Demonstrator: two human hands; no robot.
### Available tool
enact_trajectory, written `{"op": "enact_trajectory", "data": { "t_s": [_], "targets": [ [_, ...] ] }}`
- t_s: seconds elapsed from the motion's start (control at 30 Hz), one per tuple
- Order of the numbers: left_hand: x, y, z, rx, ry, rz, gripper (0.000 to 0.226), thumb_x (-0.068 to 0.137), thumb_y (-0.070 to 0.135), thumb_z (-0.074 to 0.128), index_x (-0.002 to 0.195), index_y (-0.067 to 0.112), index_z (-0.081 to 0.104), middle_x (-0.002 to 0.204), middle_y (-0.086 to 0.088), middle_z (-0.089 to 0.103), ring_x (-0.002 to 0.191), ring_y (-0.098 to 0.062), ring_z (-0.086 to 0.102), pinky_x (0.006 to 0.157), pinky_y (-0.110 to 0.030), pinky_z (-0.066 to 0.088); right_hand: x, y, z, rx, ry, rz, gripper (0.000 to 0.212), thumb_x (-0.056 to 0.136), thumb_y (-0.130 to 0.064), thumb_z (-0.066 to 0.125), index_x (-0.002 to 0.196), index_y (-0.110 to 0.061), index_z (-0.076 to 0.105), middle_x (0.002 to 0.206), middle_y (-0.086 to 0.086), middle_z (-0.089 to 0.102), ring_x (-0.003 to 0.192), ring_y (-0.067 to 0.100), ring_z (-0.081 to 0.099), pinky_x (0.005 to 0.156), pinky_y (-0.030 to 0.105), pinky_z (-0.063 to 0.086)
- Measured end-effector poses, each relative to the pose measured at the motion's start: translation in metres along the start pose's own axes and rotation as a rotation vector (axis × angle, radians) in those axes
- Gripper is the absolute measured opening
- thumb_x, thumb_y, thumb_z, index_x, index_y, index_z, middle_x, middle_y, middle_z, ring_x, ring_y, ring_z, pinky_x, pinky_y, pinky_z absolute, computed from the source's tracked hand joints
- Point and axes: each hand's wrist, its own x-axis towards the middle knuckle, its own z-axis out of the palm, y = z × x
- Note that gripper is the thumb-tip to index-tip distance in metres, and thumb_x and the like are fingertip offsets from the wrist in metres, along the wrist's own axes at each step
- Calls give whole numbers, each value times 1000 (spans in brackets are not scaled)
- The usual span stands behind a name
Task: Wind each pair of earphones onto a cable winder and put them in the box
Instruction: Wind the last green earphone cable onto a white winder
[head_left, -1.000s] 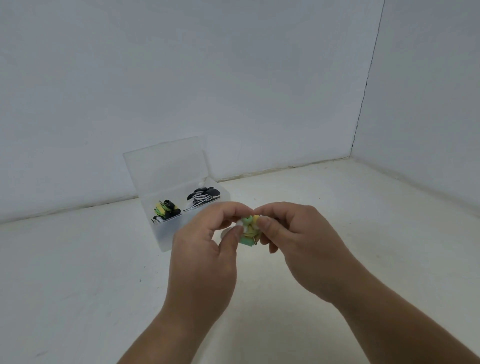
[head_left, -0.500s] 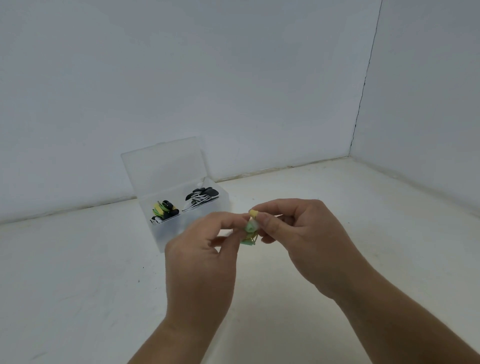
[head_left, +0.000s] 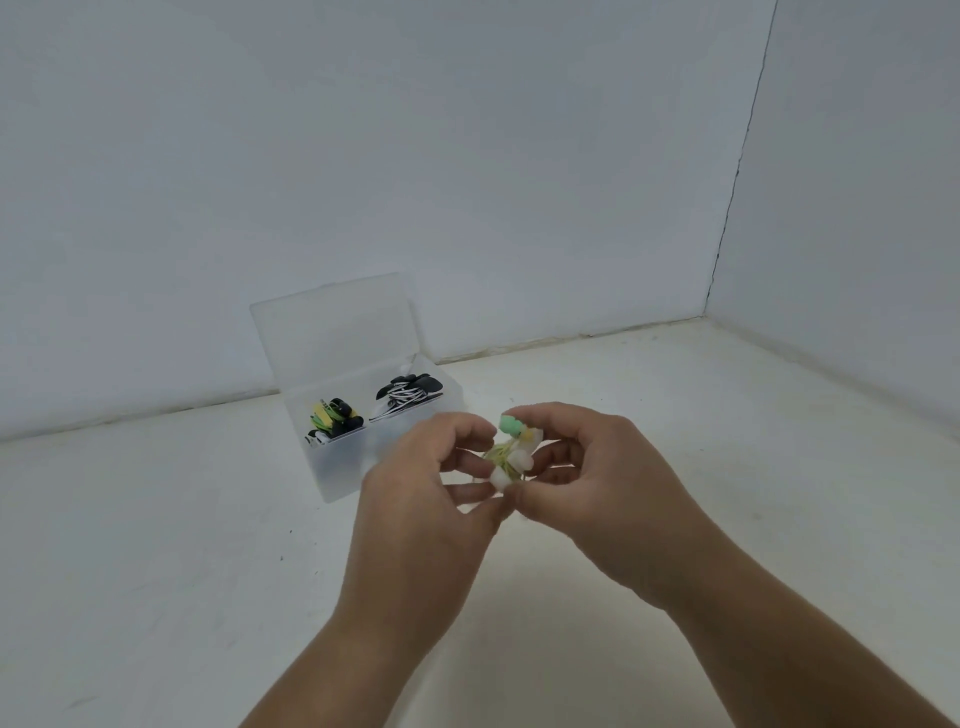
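Head view. Both hands meet above the surface (head_left: 156, 545), in front of the box (head_left: 337, 467) and to its right.

The left hand (head_left: 421, 499) has its fingers curled inward. Its grip is closed on the left side of the earphones (head_left: 511, 460), with the thumb underneath and the forefinger above.

The right hand (head_left: 597, 488) also has curled fingers. Its grip is clamped on the right side of the same earphones, and its thumb tip lies against the left thumb below them.

The earphones are held in the air between the two hands and touch no other thing. Their yellow cable (head_left: 497, 453) forms a tight bunch, with white earbuds (head_left: 521, 459) at its middle and lower edge. The green end of the winder (head_left: 510, 425) stands out at the top, just beside the right forefinger. How far the cable sits on the winder cannot be told, because the fingers hide it.

The box is clear plastic and rests on the surface near the wall (head_left: 415, 156). Its lid (head_left: 337, 332) is open and stands upright at the back. There are two compartments. The left one holds a green, yellow and black set (head_left: 332, 418). The right one holds a black-and-white striped set (head_left: 410, 395). The left hand covers part of the box's right front corner.

A thin dark crack (head_left: 737, 171) runs down the wall corner at the right.
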Motion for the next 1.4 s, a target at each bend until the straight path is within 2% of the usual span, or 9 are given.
{"op": "enact_trajectory", "data": {
  "t_s": [0.27, 0.37, 0.5, 0.63, 0.87, 1.07, 1.17, 1.3, 1.4],
  "targets": [
    [3, 2, -2, -249, -70, -253, 54, 79, -13, 71, 112, 28, 58, 110, 5, 64, 84, -10, 74, 69, -27, 60, 3, 9, 3, -108, 102, 25, 56, 74, -13, 83, 123, -33, 64, 83, -8, 66, 63, 3, 60, 71, 21, 56],
    [6, -1, -6, -294, -108, -296, 45, 83, -10, 69, 109, 26, 61, 104, 2, 70, 85, -16, 75, 84, -43, 60, 3, 8, 4, -126, 129, 6, 50, 74, -12, 83, 116, -34, 67, 87, -7, 68, 62, 1, 57, 66, 19, 55],
    [13, -9, -14, -88, -45, -258, 13, 89, 21, 72, 98, 30, 68, 89, 10, 72, 78, -3, 67, 76, -22, 56, 2, 7, 4, 101, 88, 43, 50, 74, -2, 82, 112, -31, 68, 93, 0, 72, 77, 16, 69, 75, 26, 60],
    [15, -12, -17, -253, -213, -390, 12, 92, 25, 68, 94, 17, 76, 84, -3, 75, 75, -19, 71, 76, -36, 62, 3, 7, 4, 293, 39, 80, 54, 73, 6, 81, 115, -26, 69, 100, 3, 72, 87, 19, 73, 77, 25, 58],
    [21, -17, -21, -245, 66, -291, 4, 86, 13, 75, 90, 15, 74, 75, -2, 75, 69, -16, 70, 71, -33, 61, 6, 7, 14, 138, 77, 200, 51, 84, -20, 77, 128, -40, 60, 121, -11, 59, 96, 8, 69, 95, 42, 55],
    [21, -18, -29, -32, 172, -111, 10, 81, 23, 81, 82, 29, 73, 73, 9, 71, 67, -2, 64, 61, -13, 48, 14, -10, 30, 95, 104, 213, 13, 93, -25, 66, 105, -25, 71, 95, -4, 73, 83, 10, 71, 76, 33, 61],
    [17, -22, -23, 144, 272, -6, 15, 77, 29, 83, 83, 29, 69, 81, 12, 64, 78, -4, 61, 66, -16, 48, 21, -17, 42, 281, -31, 256, 22, 96, -25, 62, 89, -14, 79, 90, 6, 76, 76, 18, 72, 78, 39, 59],
    [16, -24, -19, 90, 244, 45, 19, 76, 21, 84, 89, 27, 71, 86, 13, 65, 80, -6, 65, 67, -19, 53, 37, -19, 50, 357, -75, 331, 25, 96, -18, 62, 87, -2, 78, 88, 16, 76, 74, 22, 68, 79, 36, 59],
    [23, -27, -29, -76, 253, -40, 27, 73, 14, 86, 95, 22, 72, 85, 7, 70, 76, -6, 68, 70, -19, 56, 57, -25, 51, 330, -53, 389, 18, 91, -9, 65, 80, 3, 73, 72, 14, 69, 62, 20, 63, 61, 30, 54]
  ]
}}
